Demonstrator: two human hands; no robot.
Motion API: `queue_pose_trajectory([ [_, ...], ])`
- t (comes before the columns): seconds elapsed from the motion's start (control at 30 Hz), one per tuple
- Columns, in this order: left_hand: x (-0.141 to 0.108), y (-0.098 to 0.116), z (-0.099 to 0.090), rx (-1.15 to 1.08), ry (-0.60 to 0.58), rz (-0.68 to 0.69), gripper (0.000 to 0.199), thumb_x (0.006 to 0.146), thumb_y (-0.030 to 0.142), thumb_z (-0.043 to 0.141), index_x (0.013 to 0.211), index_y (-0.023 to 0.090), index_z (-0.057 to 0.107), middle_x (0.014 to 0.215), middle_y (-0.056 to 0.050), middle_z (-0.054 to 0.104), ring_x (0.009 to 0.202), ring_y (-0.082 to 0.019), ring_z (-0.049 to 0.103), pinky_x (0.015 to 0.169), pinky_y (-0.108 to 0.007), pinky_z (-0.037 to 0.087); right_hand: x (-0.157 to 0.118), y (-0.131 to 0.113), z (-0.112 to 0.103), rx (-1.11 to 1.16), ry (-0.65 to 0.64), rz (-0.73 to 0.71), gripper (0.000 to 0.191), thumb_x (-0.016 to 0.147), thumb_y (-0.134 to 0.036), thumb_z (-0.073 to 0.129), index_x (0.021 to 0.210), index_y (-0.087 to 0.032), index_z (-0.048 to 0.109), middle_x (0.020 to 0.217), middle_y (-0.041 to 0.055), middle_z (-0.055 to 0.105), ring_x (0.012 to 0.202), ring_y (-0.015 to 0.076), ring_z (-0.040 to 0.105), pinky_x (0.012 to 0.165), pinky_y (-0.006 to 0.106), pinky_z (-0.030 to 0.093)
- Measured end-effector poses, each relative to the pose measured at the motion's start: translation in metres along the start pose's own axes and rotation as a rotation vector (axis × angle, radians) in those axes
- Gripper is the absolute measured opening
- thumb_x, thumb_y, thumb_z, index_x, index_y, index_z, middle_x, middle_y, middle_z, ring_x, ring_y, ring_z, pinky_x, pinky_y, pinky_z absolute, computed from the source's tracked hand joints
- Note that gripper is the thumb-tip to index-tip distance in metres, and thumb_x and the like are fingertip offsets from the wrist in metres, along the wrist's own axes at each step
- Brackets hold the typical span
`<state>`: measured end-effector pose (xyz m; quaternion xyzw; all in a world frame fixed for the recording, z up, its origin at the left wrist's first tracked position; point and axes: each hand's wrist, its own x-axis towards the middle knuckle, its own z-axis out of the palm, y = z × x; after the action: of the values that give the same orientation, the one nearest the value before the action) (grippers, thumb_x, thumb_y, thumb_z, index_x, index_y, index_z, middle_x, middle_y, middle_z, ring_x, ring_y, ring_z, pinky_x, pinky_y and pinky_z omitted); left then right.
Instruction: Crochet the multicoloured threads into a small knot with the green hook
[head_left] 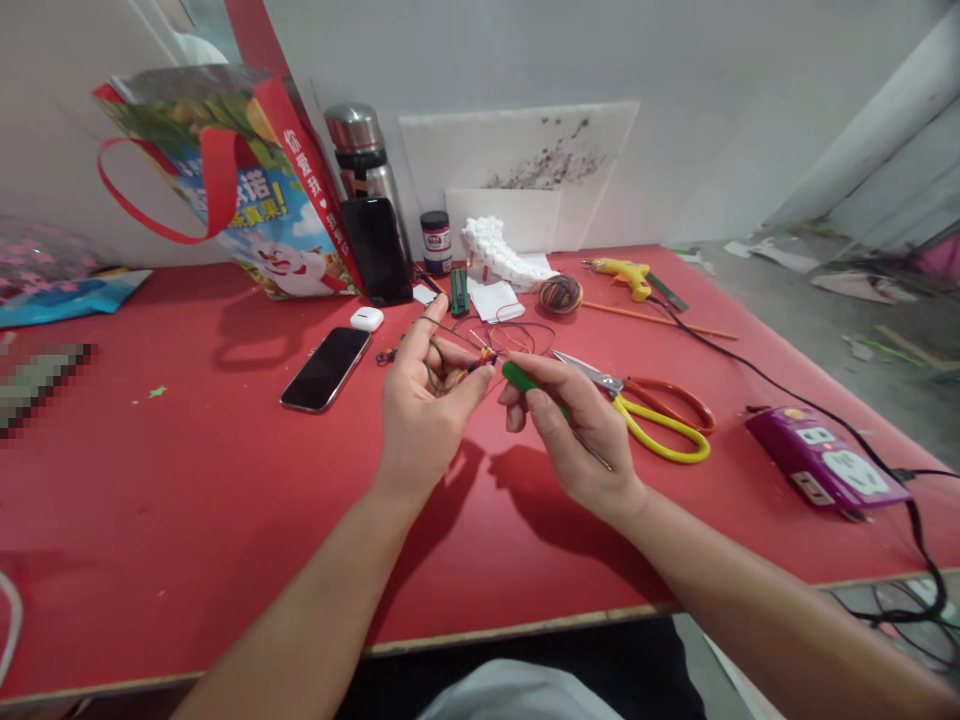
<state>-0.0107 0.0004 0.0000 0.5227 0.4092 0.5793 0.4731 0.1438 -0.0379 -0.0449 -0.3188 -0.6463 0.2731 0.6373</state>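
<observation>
My left hand (426, 400) pinches a small multicoloured crochet piece (486, 357) between thumb and fingers. Its index finger is raised, with yarn (448, 328) running over it. In my right hand (574, 425) is a crochet hook (519, 377) with a green handle; its metal shaft sticks out past the palm. The hook's front end meets the piece, but the exact contact is too small to see. Loose yarn loops behind the hands toward a variegated yarn ball (560, 294). Scissors (664, 415) with one yellow and one orange handle lie beside my right hand.
On the red table (247, 560) lie a phone (328, 369), an earbud case (366, 319), a yellow glue gun (624, 276) and a purple power strip (829, 458) with black cables. Behind stand a printed bag (270, 230), an upright phone (377, 250), a thermos (355, 130) and a jar (436, 240).
</observation>
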Motion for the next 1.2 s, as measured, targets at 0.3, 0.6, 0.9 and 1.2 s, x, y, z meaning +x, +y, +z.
queue_pose_trajectory([
  [0.3, 0.008, 0.0, -0.003, -0.208, -0.028, -0.249, 0.088, 0.056, 0.015, 0.095, 0.139, 0.014, 0.068, 0.076, 0.007, 0.064, 0.076, -0.01, 0.059, 0.078, -0.024, 0.05, 0.006, 0.0, -0.007, 0.137, -0.019, 0.077, 0.025, 0.11, -0.022, 0.064, 0.131, -0.025, 0.077, 0.094, 0.0026, 0.078, 0.073, 0.0112, 0.072, 0.069, 0.027, 0.064],
  [0.6, 0.0, -0.001, 0.003, -0.06, -0.072, -0.169, 0.089, 0.06, 0.011, 0.096, 0.144, 0.012, 0.067, 0.071, 0.008, 0.067, 0.065, -0.008, 0.056, 0.067, -0.022, 0.046, 0.003, 0.007, -0.011, -0.185, -0.048, 0.082, 0.028, 0.11, -0.031, 0.059, 0.133, -0.022, 0.072, 0.102, 0.0077, 0.079, 0.079, 0.0163, 0.071, 0.071, 0.033, 0.061],
  [0.9, 0.007, 0.001, -0.001, -0.358, -0.128, -0.331, 0.066, 0.05, 0.01, 0.102, 0.112, 0.017, 0.079, 0.072, 0.008, 0.068, 0.07, -0.007, 0.064, 0.074, -0.019, 0.053, 0.01, 0.0, 0.001, 0.472, 0.116, 0.421, 0.026, 0.1, -0.046, 0.077, 0.117, -0.026, 0.08, 0.089, 0.0026, 0.077, 0.069, 0.0141, 0.065, 0.068, 0.031, 0.058],
  [1.2, -0.003, 0.009, -0.004, -0.169, -0.378, -0.265, 0.069, 0.063, 0.014, 0.1, 0.129, 0.02, 0.08, 0.077, 0.005, 0.064, 0.068, -0.008, 0.059, 0.065, -0.021, 0.053, 0.029, 0.008, -0.028, 0.891, -0.072, 0.769, 0.028, 0.095, -0.04, 0.08, 0.078, -0.019, 0.084, 0.047, -0.0043, 0.059, 0.034, 0.0015, 0.028, 0.041, 0.015, 0.032],
])
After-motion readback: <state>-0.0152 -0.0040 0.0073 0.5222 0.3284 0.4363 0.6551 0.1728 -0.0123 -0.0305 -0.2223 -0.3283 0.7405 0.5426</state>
